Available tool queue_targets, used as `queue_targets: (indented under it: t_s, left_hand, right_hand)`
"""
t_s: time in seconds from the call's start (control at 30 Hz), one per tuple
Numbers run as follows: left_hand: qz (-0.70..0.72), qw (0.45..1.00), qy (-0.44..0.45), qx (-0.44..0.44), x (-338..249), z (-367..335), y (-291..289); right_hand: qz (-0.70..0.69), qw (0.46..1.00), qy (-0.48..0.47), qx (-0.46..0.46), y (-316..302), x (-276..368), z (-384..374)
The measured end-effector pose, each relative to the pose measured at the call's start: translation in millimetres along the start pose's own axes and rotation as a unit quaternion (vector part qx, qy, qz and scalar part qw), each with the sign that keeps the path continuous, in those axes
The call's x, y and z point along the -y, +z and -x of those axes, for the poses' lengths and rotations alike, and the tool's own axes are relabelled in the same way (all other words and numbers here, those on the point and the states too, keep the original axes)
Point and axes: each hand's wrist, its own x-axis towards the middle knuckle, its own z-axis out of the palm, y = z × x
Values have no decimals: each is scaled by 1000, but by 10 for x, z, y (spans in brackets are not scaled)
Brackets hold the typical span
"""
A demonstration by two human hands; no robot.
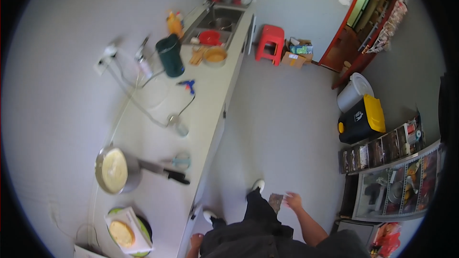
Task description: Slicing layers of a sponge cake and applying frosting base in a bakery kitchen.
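My right hand (292, 200) is out to the right above the floor, its fingers closed at the edge of a small, flat, brownish clear packet (276, 202). What the packet contains is too blurred to tell. My left hand (197, 240) hangs low beside the counter's front edge, and its fingers are too small and unclear to read. Nearest to it on the counter is a round pale cake layer (122, 234) on a white board over a green-rimmed round stand (142, 253). Beyond that stand a steel pot (133, 176) of pale cream and a black-handled knife (177, 177).
Scissors (181, 161), a glass jar (179, 126), a blue glue gun (189, 86) and a dark green bin (170, 55) line the counter (158, 148) toward the sink (193, 37). A red stool (270, 43), yellow-lidded bin (362, 120) and drawer rack (399, 186) stand around the floor.
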Motion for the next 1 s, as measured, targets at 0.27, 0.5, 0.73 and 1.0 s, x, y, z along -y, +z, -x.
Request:
queue_targets:
  t_s: [0.27, 0.5, 0.73, 1.0]
  left_hand:
    - [-110, 990, 10, 91, -2285, -1217, 167]
    - [4, 980, 194, 40, -5753, -1903, -309]
    - [-18, 963, 252, 91, -7134, -2799, -403]
    - [-216, 963, -25, 158, -7542, -3983, -724]
  right_hand:
    - [-155, 957, 210, -129, -2195, -1253, -668]
    - [-201, 969, 138, -35, -1699, -784, -1659]
    - [-121, 988, 30, 95, -1549, 1544, -2434]
    - [-163, 982, 63, -69, -2153, 2781, -3717]
